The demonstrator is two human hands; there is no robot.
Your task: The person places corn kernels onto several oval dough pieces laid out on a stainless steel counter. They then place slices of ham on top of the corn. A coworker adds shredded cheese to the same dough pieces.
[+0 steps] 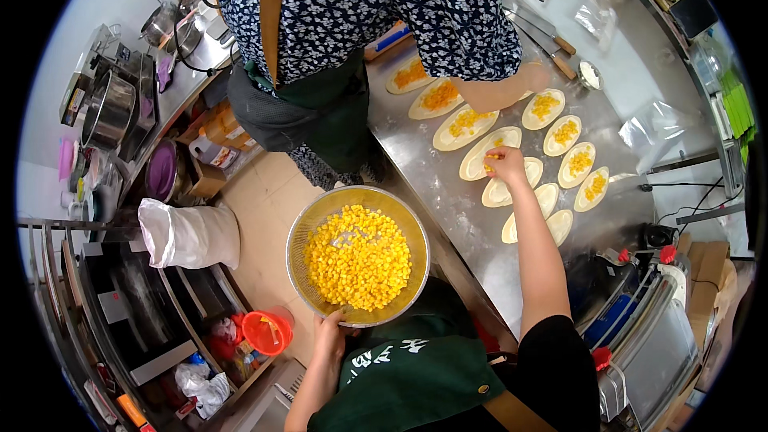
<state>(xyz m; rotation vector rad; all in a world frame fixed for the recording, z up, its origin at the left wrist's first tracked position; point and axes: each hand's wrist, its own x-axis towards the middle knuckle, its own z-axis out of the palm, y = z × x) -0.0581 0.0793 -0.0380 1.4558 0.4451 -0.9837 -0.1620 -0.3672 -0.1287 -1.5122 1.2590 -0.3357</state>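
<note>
Left hand (328, 338) grips a perforated metal colander (301, 254) at its one o'clock. Right hand (507, 166), fingers pinched, is at an oval dough shell (475, 162) toward ten o'clock; yellow corn kernels (364, 260) lie in the colander and by those fingers.

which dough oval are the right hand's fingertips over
The left row's lowest corn-topped dough oval in the picture; only it lies under the fingertips of the right hand.

Bright light glares softly off the steel table (450, 192) while fisheye distortion bends the edges.
</note>
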